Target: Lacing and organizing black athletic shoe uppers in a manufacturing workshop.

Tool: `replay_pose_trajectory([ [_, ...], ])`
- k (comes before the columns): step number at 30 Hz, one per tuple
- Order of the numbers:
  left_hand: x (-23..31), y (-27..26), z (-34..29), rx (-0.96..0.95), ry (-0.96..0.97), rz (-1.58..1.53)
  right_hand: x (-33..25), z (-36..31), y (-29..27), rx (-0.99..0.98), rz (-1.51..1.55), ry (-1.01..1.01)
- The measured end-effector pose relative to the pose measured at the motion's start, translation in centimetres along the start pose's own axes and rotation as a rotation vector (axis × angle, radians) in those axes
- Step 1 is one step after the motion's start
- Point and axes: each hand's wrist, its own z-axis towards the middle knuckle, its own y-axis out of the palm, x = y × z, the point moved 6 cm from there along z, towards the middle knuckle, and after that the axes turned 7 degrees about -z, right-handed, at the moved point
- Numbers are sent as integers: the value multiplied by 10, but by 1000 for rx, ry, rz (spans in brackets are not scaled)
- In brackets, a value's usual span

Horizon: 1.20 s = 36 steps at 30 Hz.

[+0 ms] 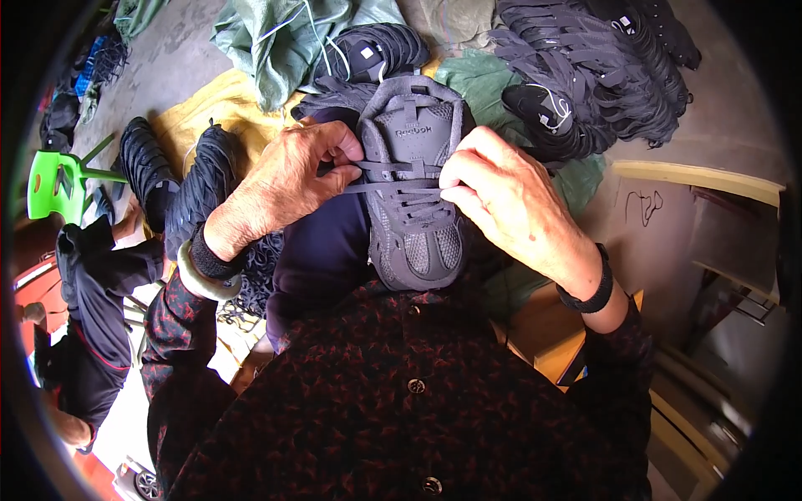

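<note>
A dark grey shoe upper (409, 242) with mesh panels rests over my lap, its toe toward me and its tongue and collar away from me. A flat grey shoelace (397, 187) runs through its lower eyelets and crosses the upper. At the left edge of the upper, my left hand (288, 179) pinches the lace between thumb and fingers. My right hand (510, 200) is closed on the lace at the opposite edge, its fingertips against the upper and partly hiding the lace.
Nested dark shoe uppers (585, 75) are heaped at the far right, with more stacks (200, 188) at left. Green sacking (271, 50) and yellow sacking (196, 108) lie beneath and behind. A bright green stool (54, 185) stands far left, near another person's dark-clothed legs (100, 292).
</note>
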Motion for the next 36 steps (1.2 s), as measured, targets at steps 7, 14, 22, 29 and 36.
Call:
replay_pose_trajectory([
  [7, 5, -1, 0, -38, 121, -145, 10, -12, -14, -123, 58, 141],
  [14, -9, 10, -3, -183, -110, -382, 33, -33, 9, 160, 302, 415],
  [22, -20, 10, -12, -130, -147, -434, 36, -46, 84, 798, 1463, 755],
  [29, -20, -14, -43, 186, 76, -87, 32, -45, 81, 722, 1282, 644],
  [36, -49, -50, -77, 390, -21, 52, 24, -38, 74, 629, 960, 548],
])
